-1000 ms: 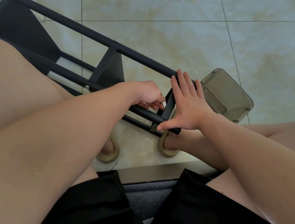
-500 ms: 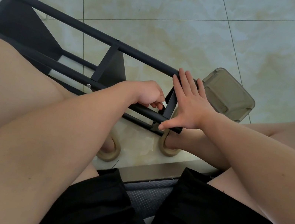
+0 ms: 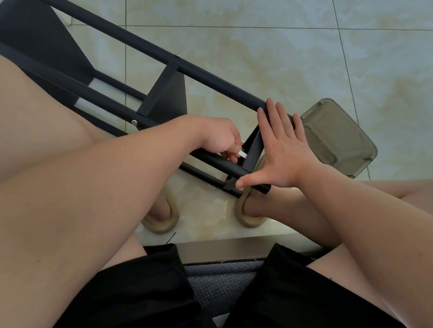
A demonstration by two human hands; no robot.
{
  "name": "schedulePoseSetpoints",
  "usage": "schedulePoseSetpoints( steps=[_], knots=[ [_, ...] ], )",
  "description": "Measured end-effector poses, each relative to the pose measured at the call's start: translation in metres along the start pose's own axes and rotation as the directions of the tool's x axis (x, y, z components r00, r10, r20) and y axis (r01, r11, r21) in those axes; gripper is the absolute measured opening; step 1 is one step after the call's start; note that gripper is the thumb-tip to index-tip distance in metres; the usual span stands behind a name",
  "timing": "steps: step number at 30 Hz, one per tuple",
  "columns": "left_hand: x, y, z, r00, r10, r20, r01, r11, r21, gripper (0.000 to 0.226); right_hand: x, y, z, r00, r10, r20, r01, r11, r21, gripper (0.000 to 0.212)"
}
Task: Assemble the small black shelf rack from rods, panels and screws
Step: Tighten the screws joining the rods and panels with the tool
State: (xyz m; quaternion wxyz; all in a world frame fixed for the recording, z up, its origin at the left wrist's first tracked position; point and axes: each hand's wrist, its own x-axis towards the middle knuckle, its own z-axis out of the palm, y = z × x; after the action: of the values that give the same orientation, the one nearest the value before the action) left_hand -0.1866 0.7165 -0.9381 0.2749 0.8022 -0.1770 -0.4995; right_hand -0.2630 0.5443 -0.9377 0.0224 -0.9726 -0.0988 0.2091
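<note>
Both hands sit at the right end of the rack (image 3: 143, 43), lying on the floor (image 3: 342, 56), long axis far-left to near-right. Left hand (image 3: 214, 137) pinches a silver tool (image 3: 241, 154); right hand (image 3: 283, 152), flat, braces the end panel (image 3: 255, 153).

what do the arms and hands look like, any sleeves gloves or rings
No sleeve is in view above the left hand or the right hand. Neither wears a glove, and no ring, watch or bracelet shows. The person wears black shorts.
</note>
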Motion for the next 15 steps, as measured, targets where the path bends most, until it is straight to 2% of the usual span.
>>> schedulePoseSetpoints(
  steps=[8,15],
  knots=[
    [-0.0017,-0.0003,0.0009,1.000,0.001,-0.003,0.000,0.993,0.116,0.020,0.0002,0.0004,0.0017,1.000,-0.001,-0.009,0.001,1.000,0.002,0.162],
    [-0.0017,-0.0005,-0.0004,1.000,-0.021,-0.010,0.022,0.986,0.165,0.026,0.0002,0.0008,0.0019,1.000,-0.002,-0.014,0.002,1.000,0.001,0.163]
  ],
)
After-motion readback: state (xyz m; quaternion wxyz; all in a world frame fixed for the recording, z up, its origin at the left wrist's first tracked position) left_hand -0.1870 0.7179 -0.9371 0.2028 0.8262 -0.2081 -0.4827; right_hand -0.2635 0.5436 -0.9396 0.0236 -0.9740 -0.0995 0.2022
